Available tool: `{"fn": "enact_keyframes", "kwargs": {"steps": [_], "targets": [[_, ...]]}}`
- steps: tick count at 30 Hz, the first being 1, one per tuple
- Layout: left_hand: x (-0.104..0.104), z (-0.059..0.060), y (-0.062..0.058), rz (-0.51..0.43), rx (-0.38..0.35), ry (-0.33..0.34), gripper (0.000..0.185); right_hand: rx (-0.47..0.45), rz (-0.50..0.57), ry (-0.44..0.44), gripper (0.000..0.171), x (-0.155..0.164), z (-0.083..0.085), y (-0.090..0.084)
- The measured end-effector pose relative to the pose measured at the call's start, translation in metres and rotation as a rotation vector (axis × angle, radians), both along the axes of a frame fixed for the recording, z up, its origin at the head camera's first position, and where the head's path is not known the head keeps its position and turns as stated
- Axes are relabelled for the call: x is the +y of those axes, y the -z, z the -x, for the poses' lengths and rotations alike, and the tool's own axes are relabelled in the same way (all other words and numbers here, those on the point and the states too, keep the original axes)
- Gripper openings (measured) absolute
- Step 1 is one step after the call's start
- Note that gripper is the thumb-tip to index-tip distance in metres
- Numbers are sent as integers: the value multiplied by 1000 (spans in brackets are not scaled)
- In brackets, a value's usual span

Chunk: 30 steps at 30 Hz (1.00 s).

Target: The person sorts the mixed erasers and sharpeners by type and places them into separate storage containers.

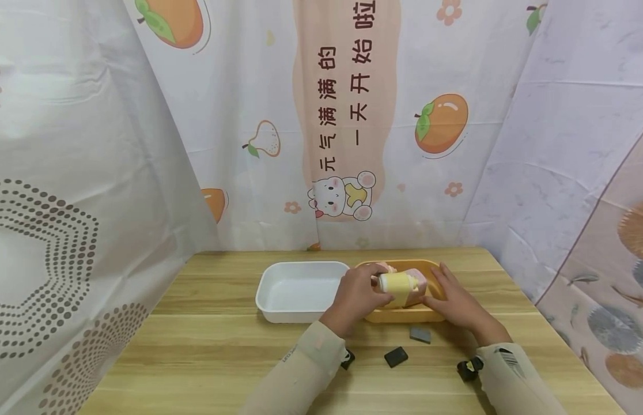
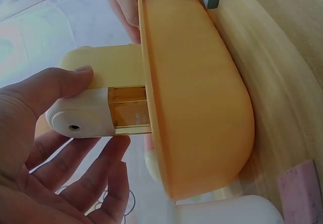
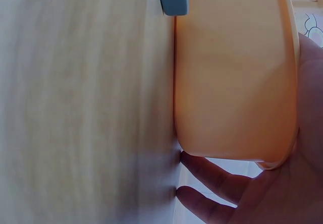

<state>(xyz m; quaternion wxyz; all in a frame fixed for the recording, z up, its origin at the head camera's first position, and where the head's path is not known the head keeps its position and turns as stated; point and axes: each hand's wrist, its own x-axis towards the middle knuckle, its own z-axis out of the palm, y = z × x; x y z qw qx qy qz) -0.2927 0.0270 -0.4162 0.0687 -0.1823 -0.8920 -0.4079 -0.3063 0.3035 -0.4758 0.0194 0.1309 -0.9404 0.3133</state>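
Observation:
My left hand pinches a yellow-and-white pencil sharpener with an amber see-through drawer, thumb on top and fingers below. It is held at the rim of an orange bin, its lower end hidden behind the wall in the left wrist view. My right hand holds the bin's right end, thumb over the rim and fingers outside along the end wall. Inside the bin, a pink thing lies beside the sharpener, partly covered; its kind is unclear.
A white bin stands left of the orange one. In front lie a grey block and a black block. The left wrist view also shows a pink speckled block on the wooden table. Printed curtains surround the table's back and sides.

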Motion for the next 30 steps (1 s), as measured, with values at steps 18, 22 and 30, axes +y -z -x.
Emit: {"fn": "enact_keyframes", "kwargs": {"steps": [18, 22, 30], "targets": [[0, 5, 14, 118, 30, -10, 50, 11, -8, 5, 98, -2, 0, -2], [2, 6, 16, 141, 18, -19, 52, 18, -8, 6, 99, -3, 0, -2], [3, 6, 21, 216, 55, -28, 52, 10, -2, 9, 100, -3, -1, -2]]}}
